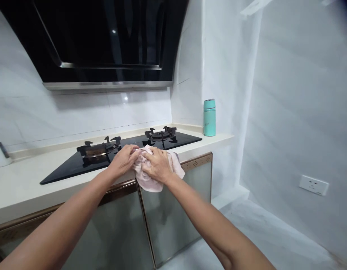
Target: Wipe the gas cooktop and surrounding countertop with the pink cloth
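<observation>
A pale pink cloth (148, 181) is bunched at the front edge of the counter, and part of it hangs down over the cabinet front. My left hand (124, 160) grips the cloth's left side with bent fingers. On top of the cloth, my right hand (159, 165) has its fingers curled into the folds. Both hands are just in front of the black glass gas stove (69, 168), near the middle of its front edge. What lies under the cloth is hidden.
Two burners, the left burner (98, 150) and the right burner (161, 135), stand up from the stove. A turquoise bottle (209, 118) stands at the counter's right end. Above hangs a black range hood (106, 41). Glass-fronted cabinets (117, 228) are below; a white bottle (1, 153) stands far left.
</observation>
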A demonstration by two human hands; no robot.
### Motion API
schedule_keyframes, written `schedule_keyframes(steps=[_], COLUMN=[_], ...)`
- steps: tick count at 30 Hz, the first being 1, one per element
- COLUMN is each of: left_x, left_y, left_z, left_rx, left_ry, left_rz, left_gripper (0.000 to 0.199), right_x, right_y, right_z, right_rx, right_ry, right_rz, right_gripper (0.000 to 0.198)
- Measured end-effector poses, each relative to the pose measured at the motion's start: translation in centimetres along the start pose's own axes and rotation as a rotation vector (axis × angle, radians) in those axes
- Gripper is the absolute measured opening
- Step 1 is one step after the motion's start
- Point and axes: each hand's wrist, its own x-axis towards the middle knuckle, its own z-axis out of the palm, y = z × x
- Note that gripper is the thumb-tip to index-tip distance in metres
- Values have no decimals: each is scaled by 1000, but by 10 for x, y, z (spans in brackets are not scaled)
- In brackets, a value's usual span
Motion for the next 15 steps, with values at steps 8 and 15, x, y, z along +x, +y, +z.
schedule_keyframes(steps=[8, 15], left_x=[-7, -4], left_y=[-54, -55], left_z=[-18, -15], left_rx=[356, 237], left_ry=[-65, -239], left_rz=[-46, -78], left_gripper=[61, 64], right_x=[-21, -31], right_y=[167, 310], right_z=[-12, -61], right_rx=[-122, -241], right_ry=[255, 304], right_rz=[206, 443], right_gripper=[41, 43])
